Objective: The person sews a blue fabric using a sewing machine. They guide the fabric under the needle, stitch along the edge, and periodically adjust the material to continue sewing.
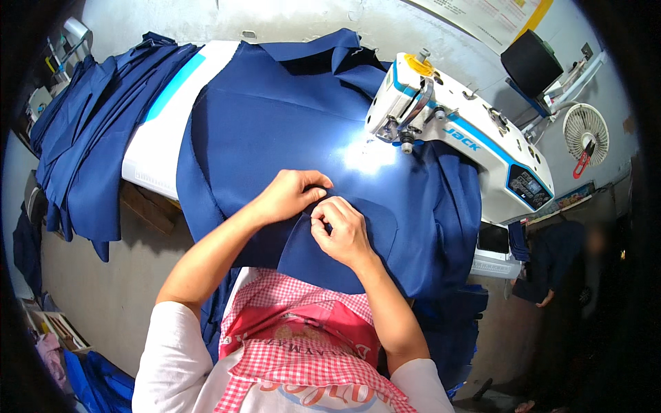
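A large navy cloth [261, 131] is spread over the sewing table and hangs down over its front edge toward my lap. Close to my body, a smaller navy fabric piece [379, 224] with a rounded corner lies on it. My left hand [292, 196] is closed in a pinch at the upper edge of this piece. Just to its right and slightly nearer me, my right hand [342, 230] also pinches the fabric, fingers curled. The fingertips hide the exact spot held. Beyond my hands stands a white sewing machine [461, 127], its lamp lighting the cloth below the needle area.
Several folded navy pieces [89, 131] are heaped at the left, over the white tabletop [155, 162]. On the right are a small fan [585, 134] and a black box-shaped object [530, 62]. Another person in dark clothing [551, 258] is at the far right.
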{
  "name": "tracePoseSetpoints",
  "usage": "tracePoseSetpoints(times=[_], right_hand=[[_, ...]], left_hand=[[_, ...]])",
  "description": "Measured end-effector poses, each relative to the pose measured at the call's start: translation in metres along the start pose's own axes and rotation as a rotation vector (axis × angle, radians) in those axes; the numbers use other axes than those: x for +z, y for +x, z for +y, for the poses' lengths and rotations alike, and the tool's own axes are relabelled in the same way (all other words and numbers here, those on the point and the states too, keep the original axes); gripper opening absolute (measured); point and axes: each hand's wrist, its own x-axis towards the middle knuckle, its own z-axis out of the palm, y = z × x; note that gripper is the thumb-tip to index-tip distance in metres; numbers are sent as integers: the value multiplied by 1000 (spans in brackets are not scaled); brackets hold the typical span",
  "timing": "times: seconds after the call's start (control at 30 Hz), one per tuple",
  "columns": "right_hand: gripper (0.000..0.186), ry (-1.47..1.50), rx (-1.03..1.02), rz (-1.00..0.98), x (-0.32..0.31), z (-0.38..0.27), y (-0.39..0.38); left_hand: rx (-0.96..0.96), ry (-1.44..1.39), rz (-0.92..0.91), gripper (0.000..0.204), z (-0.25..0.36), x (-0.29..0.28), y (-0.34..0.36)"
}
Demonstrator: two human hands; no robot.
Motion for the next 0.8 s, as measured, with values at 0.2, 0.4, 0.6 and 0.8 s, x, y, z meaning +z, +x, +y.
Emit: tracePoseSetpoints(times=[0.2,0.4,0.6,0.8], right_hand=[[12,-152,91,5,-32,15,-10],[13,185,221,74,-45,-29,-28],[22,-26,68,125,-36,-58,-24],[8,181,221,163,-32,-61,-13]], left_hand=[[-81,-203,101,19,9,-1,-53],[-179,-421,439,17,20,2,-116],[55,324,645,26,34,1,-142],[387,502,623,11,58,-36,-104]])
